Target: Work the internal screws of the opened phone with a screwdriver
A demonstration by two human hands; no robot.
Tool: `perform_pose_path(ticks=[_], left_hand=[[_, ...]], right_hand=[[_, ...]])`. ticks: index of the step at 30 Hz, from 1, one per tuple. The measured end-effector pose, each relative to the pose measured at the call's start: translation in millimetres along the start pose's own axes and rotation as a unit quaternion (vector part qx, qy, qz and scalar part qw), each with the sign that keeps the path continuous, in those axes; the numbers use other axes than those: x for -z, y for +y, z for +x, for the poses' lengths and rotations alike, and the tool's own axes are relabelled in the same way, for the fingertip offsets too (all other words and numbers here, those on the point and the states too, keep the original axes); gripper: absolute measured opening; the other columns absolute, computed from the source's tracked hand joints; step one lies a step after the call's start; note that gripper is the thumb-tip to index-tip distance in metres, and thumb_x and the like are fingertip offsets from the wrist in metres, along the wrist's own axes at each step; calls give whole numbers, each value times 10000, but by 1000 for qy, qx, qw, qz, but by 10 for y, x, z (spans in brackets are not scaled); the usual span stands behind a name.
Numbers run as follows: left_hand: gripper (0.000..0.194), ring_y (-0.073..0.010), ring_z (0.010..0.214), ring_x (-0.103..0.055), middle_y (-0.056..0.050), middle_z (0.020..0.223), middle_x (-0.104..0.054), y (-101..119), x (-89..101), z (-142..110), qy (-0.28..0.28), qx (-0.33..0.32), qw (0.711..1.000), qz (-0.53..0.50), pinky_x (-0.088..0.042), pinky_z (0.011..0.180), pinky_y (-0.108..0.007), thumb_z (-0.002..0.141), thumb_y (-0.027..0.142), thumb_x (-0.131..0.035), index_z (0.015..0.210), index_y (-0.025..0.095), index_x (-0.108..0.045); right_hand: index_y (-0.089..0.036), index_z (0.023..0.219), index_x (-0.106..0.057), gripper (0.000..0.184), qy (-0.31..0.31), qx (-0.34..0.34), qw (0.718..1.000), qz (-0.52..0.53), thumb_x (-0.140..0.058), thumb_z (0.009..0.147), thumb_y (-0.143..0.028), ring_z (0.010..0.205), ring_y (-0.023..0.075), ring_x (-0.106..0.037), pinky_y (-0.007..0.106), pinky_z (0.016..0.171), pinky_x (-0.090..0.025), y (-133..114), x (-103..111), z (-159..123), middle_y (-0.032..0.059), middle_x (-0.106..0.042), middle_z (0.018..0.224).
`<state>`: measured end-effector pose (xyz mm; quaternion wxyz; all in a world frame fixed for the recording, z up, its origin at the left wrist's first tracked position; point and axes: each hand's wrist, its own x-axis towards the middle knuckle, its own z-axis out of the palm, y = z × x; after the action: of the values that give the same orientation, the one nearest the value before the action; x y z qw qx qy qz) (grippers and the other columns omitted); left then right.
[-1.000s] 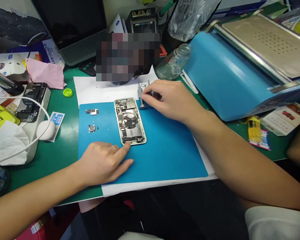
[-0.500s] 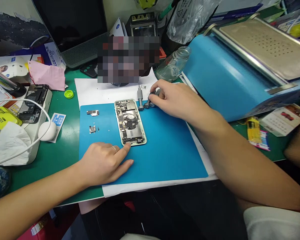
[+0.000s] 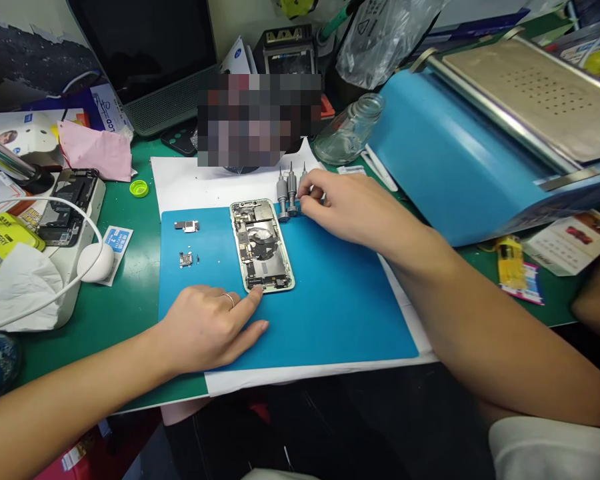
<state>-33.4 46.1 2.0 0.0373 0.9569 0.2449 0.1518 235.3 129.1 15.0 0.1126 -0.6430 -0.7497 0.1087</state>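
Note:
An opened smartphone [image 3: 270,257] with its inner boards showing lies on a blue mat [image 3: 340,313]. My left hand [image 3: 215,327] is at its lower end, the index fingertip resting on the bottom edge, thumb stretched out and holding nothing. Beyond the phone's upper right corner stand or lie two grey screwdrivers [image 3: 287,193] side by side, tips pointing away. My right hand [image 3: 333,200] pinches a third screwdriver [image 3: 304,171] beside them, its lower part hidden by the fingers. Left of the phone are a metal-shielded part [image 3: 187,227], a small connector part [image 3: 185,259] and tiny pieces.
White paper [image 3: 190,180] lies under the mat. A glass jar [image 3: 347,130] leans behind my right hand, near white tweezers [image 3: 380,168]. A large blue machine [image 3: 430,147] fills the right. On the left are a green cap [image 3: 139,189], a white charging puck [image 3: 95,262] and another opened phone [image 3: 70,207].
The second screwdriver, earlier at my right fingers, now stands apart next to the first. My right hand has shifted slightly right with the third. My left hand stays on the phone.

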Motion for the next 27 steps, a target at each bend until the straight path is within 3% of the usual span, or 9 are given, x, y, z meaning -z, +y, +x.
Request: perform_pose_path(ticks=[4, 10, 16, 19, 22, 27], left_hand=[[383, -162, 562, -661, 3, 662, -682, 1, 2, 0, -5, 0, 1000, 1, -437, 464, -294, 1033, 373, -432, 1193, 82, -623], [383, -160, 553, -654, 3, 659, -678, 3, -1, -2, -5, 2, 1000, 0, -434, 465, -294, 1033, 371, -432, 1196, 81, -624], [388, -169, 556, -657, 9, 664, -677, -4, -8, -4, -6, 1, 1000, -3, -438, 455, -307, 1030, 374, -439, 1211, 80, -616], [387, -170, 556, -656, 11, 660, -672, -5, -2, -1, -9, 0, 1000, -4, -441, 451, -313, 1028, 372, -444, 1209, 79, -620], [384, -175, 551, -653, 13, 649, -665, -1, 3, -3, -9, -1, 1000, -2, -443, 445, -319, 1024, 372, -453, 1201, 79, -627], [361, -165, 545, -643, 6, 653, -667, -17, -23, -2, 6, 0, 1000, -6, -449, 465, -300, 1016, 363, -472, 1177, 81, -630]], right_hand=[[-231, 899, -639, 180, -20, 20, 1000, -11, -479, 896, -314, 660, 231, -573, 316, 557, -308, -24, 30, -12, 50, -692, 769], [-217, 999, -644, 218, -44, 43, 998, -27, -539, 811, -252, 761, 234, -606, 305, 588, -342, 13, 35, -18, 57, -695, 886], [-193, 958, -664, 170, -14, 114, 992, -45, -544, 849, -245, 757, 213, -602, 303, 605, -365, 28, 19, -18, 63, -675, 883], [-201, 921, -685, 139, 47, 132, 990, -14, -561, 880, -249, 766, 214, -621, 324, 644, -407, 22, 14, -17, 60, -694, 887], [-219, 893, -692, 107, 154, 137, 978, 38, -589, 892, -248, 769, 211, -634, 343, 689, -454, 2, 19, -17, 46, -696, 849], [-185, 858, -722, 85, 353, 175, 914, 102, -637, 861, -193, 677, 164, -607, 319, 650, -466, -54, 27, -16, 34, -672, 721]])
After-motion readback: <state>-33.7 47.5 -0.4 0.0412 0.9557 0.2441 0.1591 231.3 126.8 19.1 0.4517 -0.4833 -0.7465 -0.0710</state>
